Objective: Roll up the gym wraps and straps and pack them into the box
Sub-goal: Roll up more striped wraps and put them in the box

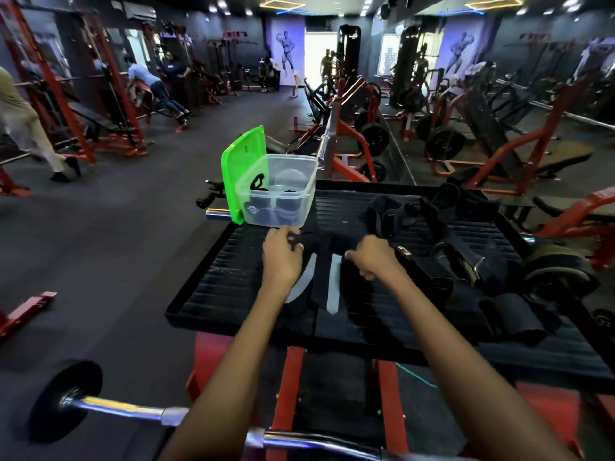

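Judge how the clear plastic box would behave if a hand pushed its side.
The box holds only a few dark wraps, so it is probably light and would slide. Its green lid stands upright at the left side and may flop or tip the box.

Gym floor, where you stood: red-framed weight machines (349,128), a plate-loaded barbell (109,405), a wall mirror (499,78), bodybuilder posters (288,54), dark rubber flooring (116,244).

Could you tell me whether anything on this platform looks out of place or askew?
Only the green lid: it stands on edge, leaning against the clear box at the platform edge, where it might topple off.
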Tool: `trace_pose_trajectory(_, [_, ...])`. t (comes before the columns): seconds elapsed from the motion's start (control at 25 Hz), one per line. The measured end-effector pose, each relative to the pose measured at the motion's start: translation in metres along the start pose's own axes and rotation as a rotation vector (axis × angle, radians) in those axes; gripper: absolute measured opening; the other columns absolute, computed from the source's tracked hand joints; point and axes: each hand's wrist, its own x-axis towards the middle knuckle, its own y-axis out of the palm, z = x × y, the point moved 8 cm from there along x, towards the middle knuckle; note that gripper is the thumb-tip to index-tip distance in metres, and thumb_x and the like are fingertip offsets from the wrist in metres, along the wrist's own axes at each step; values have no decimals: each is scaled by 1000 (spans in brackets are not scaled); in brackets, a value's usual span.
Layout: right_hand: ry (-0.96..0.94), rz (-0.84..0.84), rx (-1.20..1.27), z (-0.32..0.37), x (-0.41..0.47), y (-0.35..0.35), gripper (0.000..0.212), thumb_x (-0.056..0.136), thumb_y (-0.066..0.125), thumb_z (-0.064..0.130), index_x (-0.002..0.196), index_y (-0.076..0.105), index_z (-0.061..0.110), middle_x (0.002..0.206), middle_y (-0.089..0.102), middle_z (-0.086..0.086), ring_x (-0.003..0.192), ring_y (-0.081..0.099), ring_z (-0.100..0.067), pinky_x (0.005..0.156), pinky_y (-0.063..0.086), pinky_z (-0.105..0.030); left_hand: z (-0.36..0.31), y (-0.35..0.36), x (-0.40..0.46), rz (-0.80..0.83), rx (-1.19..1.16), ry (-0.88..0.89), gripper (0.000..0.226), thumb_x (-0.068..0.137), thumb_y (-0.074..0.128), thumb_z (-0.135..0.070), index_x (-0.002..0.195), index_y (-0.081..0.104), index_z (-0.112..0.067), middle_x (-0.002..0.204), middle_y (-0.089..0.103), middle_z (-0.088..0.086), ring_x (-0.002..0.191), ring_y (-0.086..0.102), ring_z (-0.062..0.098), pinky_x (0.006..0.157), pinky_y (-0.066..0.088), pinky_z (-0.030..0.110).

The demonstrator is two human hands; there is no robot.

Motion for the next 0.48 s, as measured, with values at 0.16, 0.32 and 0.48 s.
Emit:
trace_pose_trajectory(0.16, [103, 117, -78, -13, -39, 35, 58, 81, 69, 37, 122, 46, 3, 120, 59, -21, 105, 62, -35, 84, 50, -38, 12, 28, -43, 297, 84, -74, 31, 86, 45, -2, 109, 61, -16, 96, 67, 15, 87, 65, 33, 82, 54, 40])
trace_pose_trajectory(0.32, [65, 55, 646, -14, -47, 34, 23, 85, 66, 10, 96, 46, 15, 93, 57, -9, 75, 56, -19, 58, 49, -32, 10, 36, -62, 413, 232, 83, 71, 79, 45, 11, 139, 40, -26, 117, 57, 14, 112, 55, 28, 97, 44, 37])
trace_pose_trajectory(0.48, [-21, 165, 1048, 3, -54, 2, 21, 95, 40, -6, 100, 60, 0, 79, 55, -6, 66, 51, -13, 50, 51, -15, -32, 23, -58, 315, 5, 454, 64, 67, 53, 18, 122, 61, -14, 122, 61, 6, 115, 54, 14, 101, 40, 23])
